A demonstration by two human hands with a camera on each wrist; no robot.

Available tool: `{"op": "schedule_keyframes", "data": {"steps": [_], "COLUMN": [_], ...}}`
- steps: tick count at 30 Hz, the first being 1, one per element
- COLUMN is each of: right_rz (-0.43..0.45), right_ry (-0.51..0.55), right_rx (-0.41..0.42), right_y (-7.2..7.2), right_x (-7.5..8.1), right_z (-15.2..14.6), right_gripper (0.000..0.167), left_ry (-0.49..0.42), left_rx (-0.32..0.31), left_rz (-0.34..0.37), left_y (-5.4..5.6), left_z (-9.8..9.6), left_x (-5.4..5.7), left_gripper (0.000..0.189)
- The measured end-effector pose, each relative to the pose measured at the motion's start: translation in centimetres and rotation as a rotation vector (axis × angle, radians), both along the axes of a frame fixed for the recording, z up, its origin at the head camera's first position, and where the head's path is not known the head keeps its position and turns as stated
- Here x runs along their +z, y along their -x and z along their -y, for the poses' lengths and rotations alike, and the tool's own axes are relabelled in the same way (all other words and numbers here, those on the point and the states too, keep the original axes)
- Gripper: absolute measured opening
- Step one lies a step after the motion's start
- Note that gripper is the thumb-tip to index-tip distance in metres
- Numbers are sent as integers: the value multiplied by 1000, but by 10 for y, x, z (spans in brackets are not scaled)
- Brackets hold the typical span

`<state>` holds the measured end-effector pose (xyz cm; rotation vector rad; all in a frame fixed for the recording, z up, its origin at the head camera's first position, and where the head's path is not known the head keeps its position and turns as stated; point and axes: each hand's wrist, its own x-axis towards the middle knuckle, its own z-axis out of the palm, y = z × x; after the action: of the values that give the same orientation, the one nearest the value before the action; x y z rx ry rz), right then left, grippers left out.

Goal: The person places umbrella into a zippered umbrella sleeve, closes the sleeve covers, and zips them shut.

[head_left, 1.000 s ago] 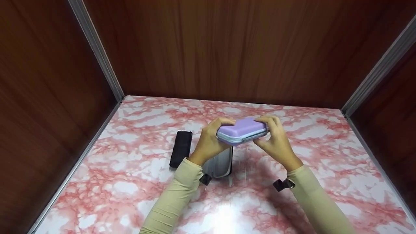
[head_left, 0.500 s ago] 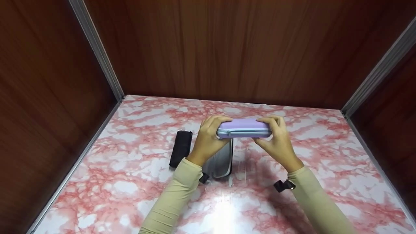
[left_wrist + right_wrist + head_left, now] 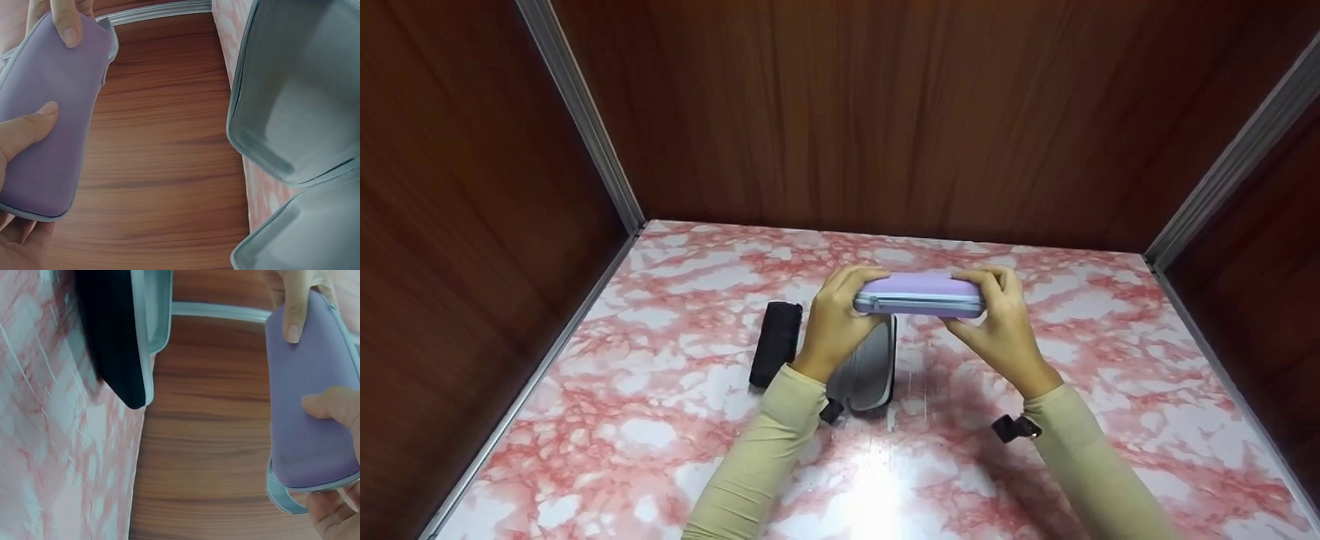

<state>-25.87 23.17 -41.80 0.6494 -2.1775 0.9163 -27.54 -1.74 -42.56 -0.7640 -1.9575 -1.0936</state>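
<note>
A purple hard zip case (image 3: 919, 286) with a pale blue zip is lifted above the table, its long zipped side facing me in the head view. My left hand (image 3: 840, 319) grips its left end, fingers over the top. At the right end my right hand (image 3: 997, 330) holds it the same way. Both thumbs press the purple underside, as the left wrist view shows of the case (image 3: 53, 95). The case looks closed. Behind my left wrist an opened case with grey lining (image 3: 866, 375) stands on the table, partly hidden by that hand.
A black oblong pouch (image 3: 776, 345) lies left of the grey-lined case. The table (image 3: 660, 420) has a red and white marbled top. Brown wood-grain panels (image 3: 847, 112) with metal edging rise at the back and both sides.
The purple case has turned from a slanted, corner-forward pose to lie level, its zipped long side toward me. Both hands keep their grip; the things on the table stay put.
</note>
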Motion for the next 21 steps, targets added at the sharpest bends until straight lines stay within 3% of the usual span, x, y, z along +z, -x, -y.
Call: {"op": "schedule_keyframes", "data": {"steps": [10,15,21], "right_rz": [67,-16,-153], "right_ry": [-36,-24,15], "right_rx": [30,30,60], "right_y": [-5,-9,-17], "right_x": [6,10,17], "right_z": [-2,5,20], "right_gripper": [66,63,47], "left_ry": [-8,1,15], "left_rx": [19,34,39], "left_rz": [26,12,3], "left_y": [-1,0,-1], "left_z": [1,0,-1], "left_x": [-1,-1,0], "left_gripper": [47,46,44]}}
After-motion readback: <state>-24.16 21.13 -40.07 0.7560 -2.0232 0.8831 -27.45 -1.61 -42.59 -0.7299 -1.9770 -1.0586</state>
